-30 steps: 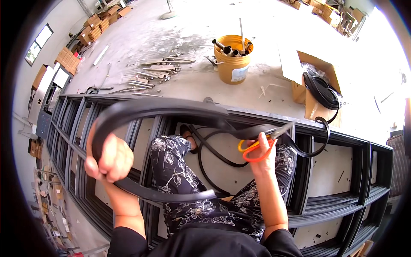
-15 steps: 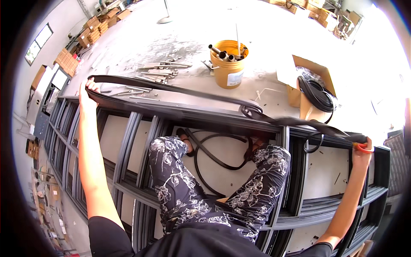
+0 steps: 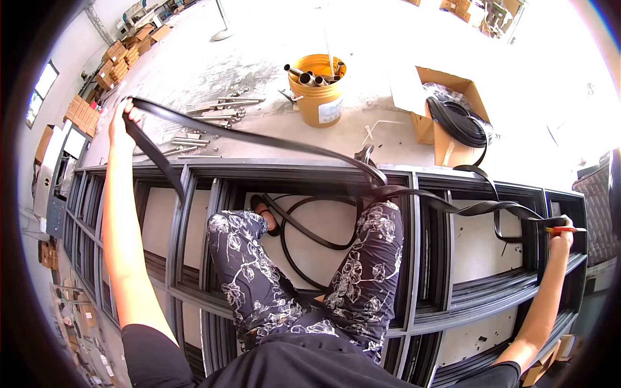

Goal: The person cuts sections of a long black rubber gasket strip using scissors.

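Note:
A long black flexible strip [image 3: 259, 138] stretches between my raised arms, twisted toward its right part. At the far left my left hand [image 3: 120, 124] is closed round a fold of it, and one length hangs below. My right hand [image 3: 561, 240] is closed at the right, gripping the strip's other end beside a small tool with a red and yellow handle [image 3: 560, 229]; its exact kind is unclear. Under the strip lies a stack of dark grey metal frames [image 3: 187, 226], with my legs inside one opening. More black strip [image 3: 307, 202] loops on the floor between my feet.
A yellow bucket [image 3: 318, 107] holding metal tubes stands beyond the frames. Left of it, metal tubes [image 3: 223, 116] lie on the floor. An open cardboard box [image 3: 433, 134] holds a coil of black strip [image 3: 456, 123]. Cartons [image 3: 84, 115] and a grey machine [image 3: 55, 174] are at the left.
The left length of strip has dropped from nearly taut to hanging down. The twisted right part sags lower, and my right hand is slightly lower. The whole view has shifted a little.

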`<action>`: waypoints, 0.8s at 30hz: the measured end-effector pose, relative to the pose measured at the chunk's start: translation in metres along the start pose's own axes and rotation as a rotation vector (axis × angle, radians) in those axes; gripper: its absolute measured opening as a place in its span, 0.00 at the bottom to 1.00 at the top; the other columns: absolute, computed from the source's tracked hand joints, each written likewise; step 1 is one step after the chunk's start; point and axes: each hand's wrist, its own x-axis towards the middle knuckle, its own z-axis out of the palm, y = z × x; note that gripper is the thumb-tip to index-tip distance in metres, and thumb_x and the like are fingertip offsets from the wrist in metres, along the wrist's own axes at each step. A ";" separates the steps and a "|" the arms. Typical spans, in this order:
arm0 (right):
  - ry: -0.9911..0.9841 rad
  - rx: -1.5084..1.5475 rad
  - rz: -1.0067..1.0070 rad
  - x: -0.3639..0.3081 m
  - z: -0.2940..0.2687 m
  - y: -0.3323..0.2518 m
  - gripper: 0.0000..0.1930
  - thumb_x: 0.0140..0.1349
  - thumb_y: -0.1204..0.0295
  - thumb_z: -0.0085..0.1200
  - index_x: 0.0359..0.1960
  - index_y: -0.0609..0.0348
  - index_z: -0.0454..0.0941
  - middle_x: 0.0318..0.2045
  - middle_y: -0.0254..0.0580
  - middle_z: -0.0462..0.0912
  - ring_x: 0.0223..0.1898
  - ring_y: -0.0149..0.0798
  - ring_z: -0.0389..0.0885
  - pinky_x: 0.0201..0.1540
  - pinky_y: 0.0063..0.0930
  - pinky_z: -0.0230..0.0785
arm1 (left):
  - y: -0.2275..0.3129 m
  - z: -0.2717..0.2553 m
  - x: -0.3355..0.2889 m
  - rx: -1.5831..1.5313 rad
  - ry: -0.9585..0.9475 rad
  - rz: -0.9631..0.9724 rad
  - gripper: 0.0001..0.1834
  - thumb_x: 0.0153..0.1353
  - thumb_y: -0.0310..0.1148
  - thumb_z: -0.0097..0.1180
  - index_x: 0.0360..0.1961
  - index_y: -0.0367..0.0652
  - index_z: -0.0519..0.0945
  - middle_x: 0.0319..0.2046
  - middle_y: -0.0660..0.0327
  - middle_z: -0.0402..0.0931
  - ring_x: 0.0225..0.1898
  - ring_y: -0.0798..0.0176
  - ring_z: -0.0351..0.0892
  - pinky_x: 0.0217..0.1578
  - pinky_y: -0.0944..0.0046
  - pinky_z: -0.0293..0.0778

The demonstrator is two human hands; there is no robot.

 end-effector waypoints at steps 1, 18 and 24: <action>-0.047 -0.069 0.036 -0.009 0.022 0.023 0.12 0.52 0.57 0.67 0.24 0.43 0.76 0.24 0.28 0.80 0.23 0.34 0.78 0.21 0.32 0.71 | 0.002 0.025 -0.006 0.018 -0.009 -0.006 0.13 0.67 0.36 0.54 0.44 0.36 0.74 0.24 0.71 0.64 0.24 0.73 0.63 0.27 0.71 0.63; -0.530 -0.677 -0.984 -0.310 0.245 0.033 0.26 0.70 0.57 0.48 0.62 0.63 0.69 0.50 0.48 0.83 0.53 0.40 0.80 0.57 0.30 0.67 | -0.045 0.425 -0.111 -0.619 -0.597 -0.405 0.19 0.63 0.25 0.53 0.48 0.18 0.66 0.20 0.64 0.67 0.20 0.74 0.67 0.24 0.73 0.70; -1.155 -0.363 -0.370 -0.399 0.150 0.151 0.20 0.63 0.76 0.59 0.56 0.62 0.70 0.49 0.45 0.82 0.49 0.35 0.80 0.55 0.28 0.71 | -0.083 0.508 -0.207 -0.629 -0.396 -0.743 0.09 0.66 0.27 0.45 0.27 0.35 0.68 0.17 0.63 0.64 0.19 0.67 0.63 0.25 0.67 0.70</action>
